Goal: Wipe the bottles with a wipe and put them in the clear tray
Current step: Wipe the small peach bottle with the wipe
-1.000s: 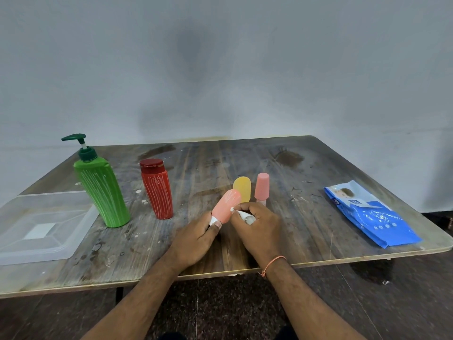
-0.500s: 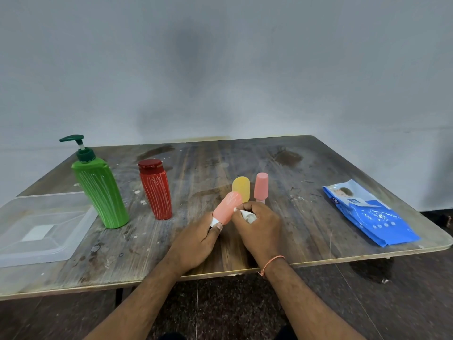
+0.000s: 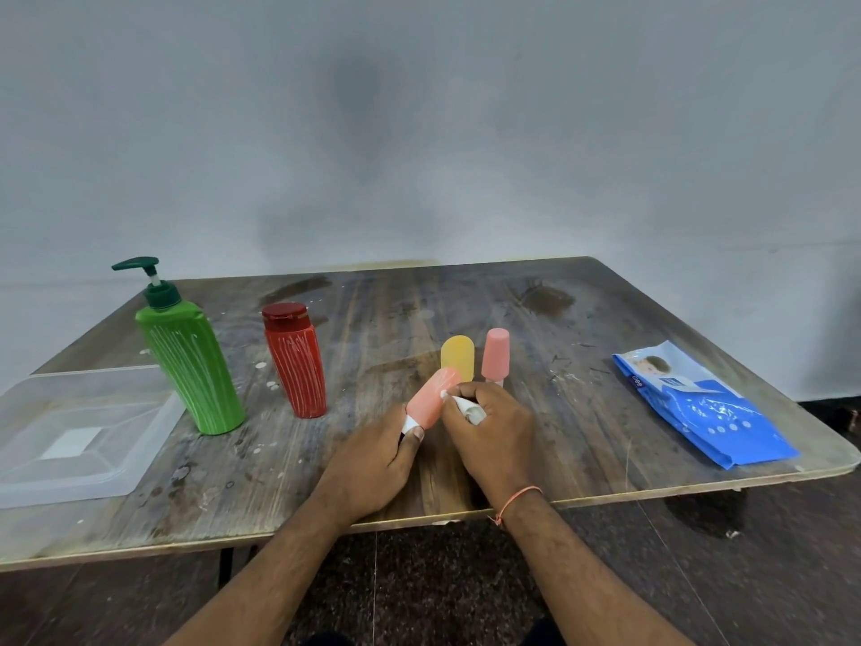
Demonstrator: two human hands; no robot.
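My left hand (image 3: 372,463) grips a small salmon-pink bottle (image 3: 431,397) by its white cap end, tilted up to the right above the table. My right hand (image 3: 489,431) pinches a bunched white wipe (image 3: 468,407) against the bottle's side. Behind them stand a small yellow bottle (image 3: 458,356) and a second pink bottle (image 3: 495,354). Further left stand a red bottle (image 3: 296,361) and a green pump bottle (image 3: 188,356), both streaked white. The clear tray (image 3: 93,468) sits at the table's left edge with nothing in it.
A blue pack of wipes (image 3: 703,407) lies flat at the right of the worn wooden table (image 3: 536,310). The table's front edge runs just under my wrists. A grey wall stands behind.
The pink bottle and both hands have stayed almost in place; the wipe has shifted slightly along the bottle's side.
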